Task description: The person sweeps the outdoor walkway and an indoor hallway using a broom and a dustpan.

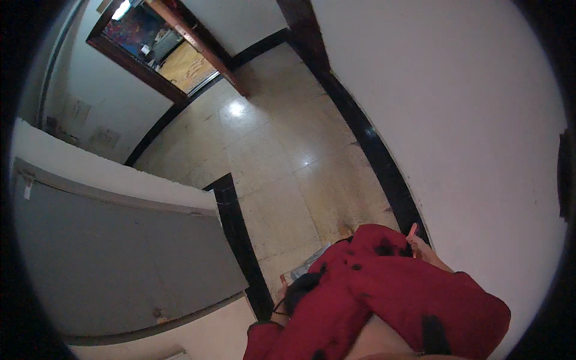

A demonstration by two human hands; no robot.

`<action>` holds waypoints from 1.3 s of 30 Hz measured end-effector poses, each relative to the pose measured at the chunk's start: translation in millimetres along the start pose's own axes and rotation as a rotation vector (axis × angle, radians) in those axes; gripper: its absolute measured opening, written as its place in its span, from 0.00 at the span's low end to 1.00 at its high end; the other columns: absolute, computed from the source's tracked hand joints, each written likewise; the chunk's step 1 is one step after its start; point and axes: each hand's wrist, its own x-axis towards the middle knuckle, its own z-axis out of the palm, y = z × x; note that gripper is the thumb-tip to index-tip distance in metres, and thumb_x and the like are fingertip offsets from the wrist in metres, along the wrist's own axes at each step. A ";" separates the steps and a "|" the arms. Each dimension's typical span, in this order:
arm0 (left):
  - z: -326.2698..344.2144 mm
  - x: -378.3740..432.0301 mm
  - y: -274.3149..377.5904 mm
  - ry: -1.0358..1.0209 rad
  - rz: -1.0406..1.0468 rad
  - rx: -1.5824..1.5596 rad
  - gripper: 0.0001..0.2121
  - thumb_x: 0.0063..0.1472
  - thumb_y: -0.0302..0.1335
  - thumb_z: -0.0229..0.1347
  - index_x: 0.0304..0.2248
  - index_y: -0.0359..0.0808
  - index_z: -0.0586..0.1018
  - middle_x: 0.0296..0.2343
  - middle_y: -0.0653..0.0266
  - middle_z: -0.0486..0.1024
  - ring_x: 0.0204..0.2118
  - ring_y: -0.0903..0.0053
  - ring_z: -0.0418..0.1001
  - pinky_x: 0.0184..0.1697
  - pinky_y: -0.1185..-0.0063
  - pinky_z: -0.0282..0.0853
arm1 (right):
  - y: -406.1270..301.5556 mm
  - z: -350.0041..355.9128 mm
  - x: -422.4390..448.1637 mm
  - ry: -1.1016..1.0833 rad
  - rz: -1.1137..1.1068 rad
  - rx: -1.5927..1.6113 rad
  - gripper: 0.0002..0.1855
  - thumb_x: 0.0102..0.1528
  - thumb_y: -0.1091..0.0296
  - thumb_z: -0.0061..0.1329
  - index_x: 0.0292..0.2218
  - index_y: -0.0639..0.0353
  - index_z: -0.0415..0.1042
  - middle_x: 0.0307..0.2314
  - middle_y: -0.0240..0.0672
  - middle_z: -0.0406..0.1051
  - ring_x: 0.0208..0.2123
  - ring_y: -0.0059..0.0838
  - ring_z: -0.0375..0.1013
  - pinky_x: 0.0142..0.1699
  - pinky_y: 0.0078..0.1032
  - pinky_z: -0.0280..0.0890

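My right hand (pixel 422 251) is low at the right, near the black skirting, with its fingers around a slim pinkish-red object (pixel 412 230); its kind is unclear. My left hand (pixel 281 294) shows only in part at the lower middle, beside the red sleeve and a dark round shape. Close to its fingertips is a small orange-red bit (pixel 283 279). A flat grey thing (pixel 310 261) juts out from behind the red shirt (pixel 382 279); whether my left hand holds it cannot be seen. The shirt covers much of the space between both hands.
Beige floor tiles (pixel 279 157) run along a corridor. A white wall (pixel 441 112) with black skirting (pixel 382 166) lies to the right. On the left is a shut grey door (pixel 135 252). Further off, a wooden door (pixel 202 47) stands ajar onto a room with yellowish flooring (pixel 186 67).
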 end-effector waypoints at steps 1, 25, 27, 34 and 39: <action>2.8 3.5 10.4 -0.005 0.012 0.020 0.21 0.47 0.47 0.35 0.24 0.35 0.66 0.16 0.66 0.63 0.18 0.77 0.63 0.17 0.78 0.61 | 0.9 -5.0 13.6 -0.004 0.028 0.012 0.10 0.41 0.61 0.34 0.15 0.54 0.59 0.09 0.27 0.55 0.11 0.21 0.53 0.15 0.17 0.50; 19.9 13.9 146.9 0.188 -0.042 -0.185 0.21 0.47 0.47 0.36 0.19 0.33 0.63 0.13 0.65 0.60 0.16 0.79 0.62 0.16 0.81 0.62 | -223.5 78.8 253.4 -0.162 0.023 0.048 0.07 0.41 0.71 0.33 0.13 0.52 0.57 0.07 0.26 0.49 0.09 0.19 0.49 0.13 0.16 0.46; 20.3 13.1 160.1 0.211 -0.076 -0.207 0.21 0.47 0.46 0.36 0.18 0.33 0.63 0.13 0.66 0.60 0.16 0.79 0.62 0.16 0.81 0.62 | -237.1 71.0 296.4 -0.291 0.011 0.119 0.08 0.41 0.72 0.33 0.13 0.52 0.57 0.07 0.26 0.49 0.09 0.19 0.49 0.13 0.16 0.46; 37.3 45.3 224.4 0.183 0.024 -0.081 0.22 0.48 0.46 0.32 0.16 0.34 0.64 0.12 0.65 0.61 0.15 0.76 0.61 0.17 0.80 0.59 | -312.6 241.8 234.0 -0.253 0.104 -0.541 0.13 0.38 0.70 0.35 0.08 0.52 0.47 0.07 0.26 0.47 0.10 0.21 0.46 0.16 0.18 0.46; 22.1 92.3 259.0 0.161 0.041 0.062 0.25 0.48 0.47 0.27 0.15 0.33 0.65 0.13 0.62 0.63 0.17 0.70 0.62 0.20 0.76 0.57 | -329.9 285.1 271.7 0.045 0.246 -0.655 0.14 0.38 0.68 0.35 0.08 0.52 0.47 0.07 0.26 0.47 0.10 0.21 0.47 0.16 0.19 0.46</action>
